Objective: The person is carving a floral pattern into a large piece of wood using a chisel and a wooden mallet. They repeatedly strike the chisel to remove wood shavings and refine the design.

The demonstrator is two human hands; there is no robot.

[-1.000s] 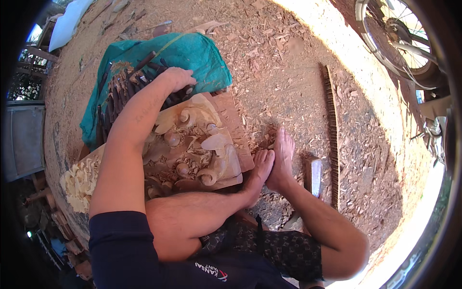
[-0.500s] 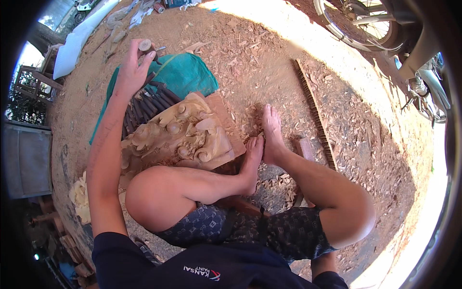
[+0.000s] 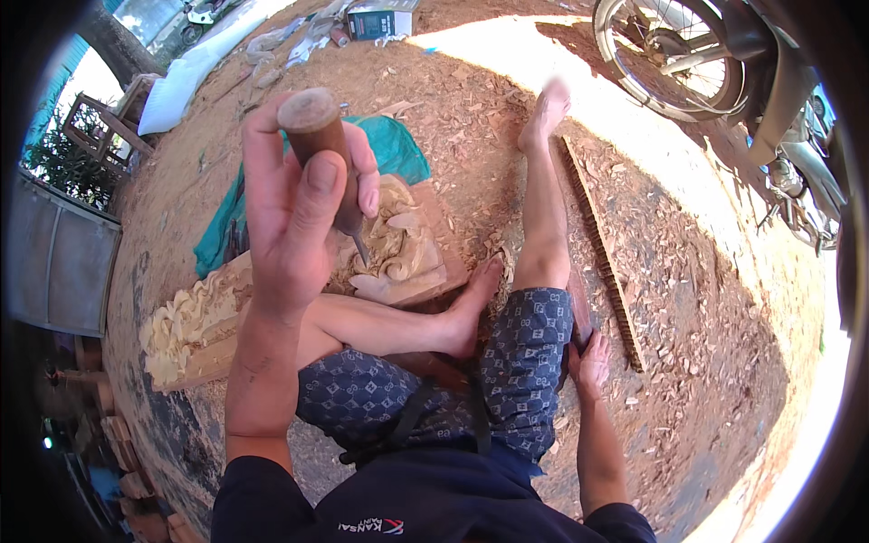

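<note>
Wood-handled carving chisel (image 3: 348, 212), gripped in the left hand (image 3: 288, 217), is slanting down rightward, left of the frame's centre, its tip showing before the carved panel (image 3: 409, 246). The right hand (image 3: 592, 364), well apart at lower right, is touching a wooden block (image 3: 579, 312); I can't tell whether it's grasping.

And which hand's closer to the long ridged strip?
Right. Your right hand is just left of the ridged strip, by its near end; your left hand is much farther left.
</note>
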